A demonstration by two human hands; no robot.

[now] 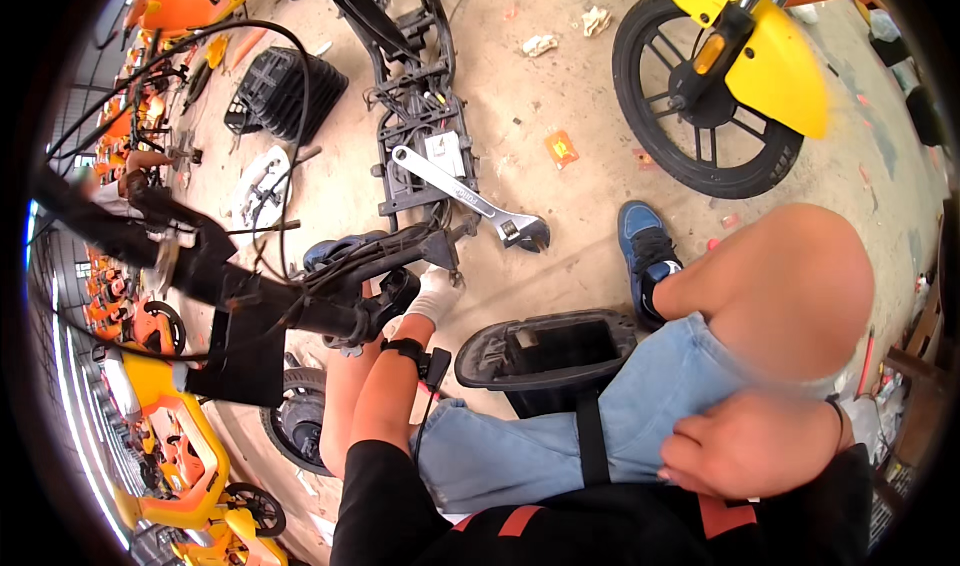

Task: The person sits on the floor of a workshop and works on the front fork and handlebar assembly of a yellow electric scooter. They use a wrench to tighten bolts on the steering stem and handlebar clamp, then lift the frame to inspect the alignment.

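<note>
Left hand: pale covering over it, at the end of a black metal arm strung with cables. Fingers partly hidden; cannot tell how far the grip is closed or whether it has hold of the arm's end. The metal arm slants across left of centre, above the floor.

Right hand: blurred, lying on the lap near the right knee, fingers loosely curled. Nothing seen in this grip; palm hidden, so cannot tell fully.

Adjustable wrench lies aslant over the black vehicle frame, its head beyond the frame's side. Black plastic bin between the legs. Upper right: spoked wheel under yellow fender. Upper left: black ribbed box.
</note>
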